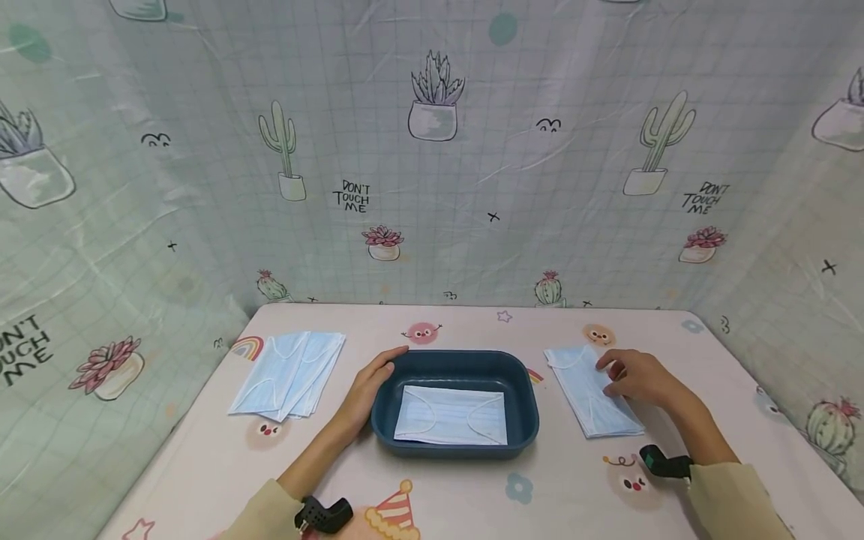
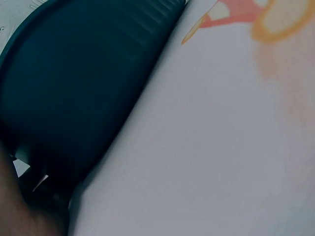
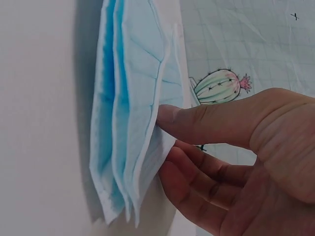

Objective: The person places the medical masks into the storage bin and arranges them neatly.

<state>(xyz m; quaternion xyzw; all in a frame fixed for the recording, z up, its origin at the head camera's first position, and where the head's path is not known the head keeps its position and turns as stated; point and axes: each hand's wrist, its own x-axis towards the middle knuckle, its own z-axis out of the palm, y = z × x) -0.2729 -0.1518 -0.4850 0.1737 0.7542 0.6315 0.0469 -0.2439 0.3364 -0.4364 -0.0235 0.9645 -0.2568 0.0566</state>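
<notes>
Your R hand (image 1: 637, 379), thumb & fingers apart, is at the mask stack (image 1: 579, 388) on tabletop (image 1: 466, 510), R of bin (image 1: 524, 405); your L hand (image 1: 364, 391) touches bin's L side, can't tell if gripping.

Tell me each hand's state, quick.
Left hand: touching the dark blue container; grip can't be told.
Right hand: closed, pinching at least one face mask.

The backdrop (image 1: 472, 176) reads "DON'T TOUCH ME" twice, probably again, cropped, at left.
</notes>
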